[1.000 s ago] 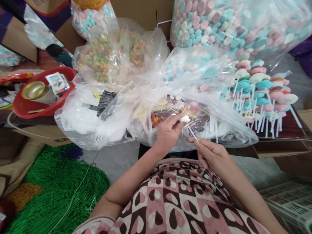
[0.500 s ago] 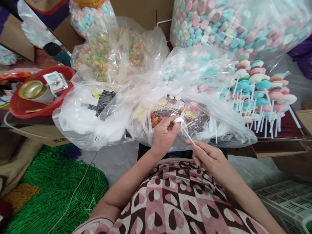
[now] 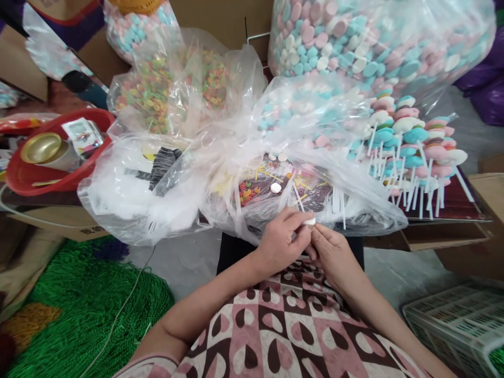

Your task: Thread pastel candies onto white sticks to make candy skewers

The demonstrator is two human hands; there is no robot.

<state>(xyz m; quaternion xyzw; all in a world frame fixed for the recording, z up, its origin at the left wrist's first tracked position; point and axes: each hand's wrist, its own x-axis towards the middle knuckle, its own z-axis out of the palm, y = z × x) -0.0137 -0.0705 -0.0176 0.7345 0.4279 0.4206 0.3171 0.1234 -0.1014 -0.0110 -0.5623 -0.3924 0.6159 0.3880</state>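
Note:
My left hand (image 3: 284, 234) is closed, pinching a white marshmallow (image 3: 309, 222) between thumb and fingers. Right against it, my right hand (image 3: 331, 251) is closed too, its fingertips meeting just under the marshmallow. The thin white stick it gripped half a second ago is now hidden by the fingers. Beyond the hands, a loose white marshmallow (image 3: 276, 187) lies on the dark work surface. Beside it are ring-shaped gummies (image 3: 248, 193) and a white stick (image 3: 298, 196) lying among short yellow pieces.
Finished marshmallow skewers (image 3: 417, 137) are heaped at the right. Behind stand a large bag of marshmallows (image 3: 354, 47) and a bag of gummy rings (image 3: 157, 94). A clear plastic bag (image 3: 118, 184) and a red basin (image 3: 59, 181) occupy the left. A plastic crate (image 3: 457, 320) sits low right.
Both hands have come together, closer to my body. My left hand brought one white marshmallow to my right hand's stick. Another white marshmallow now shows on the surface.

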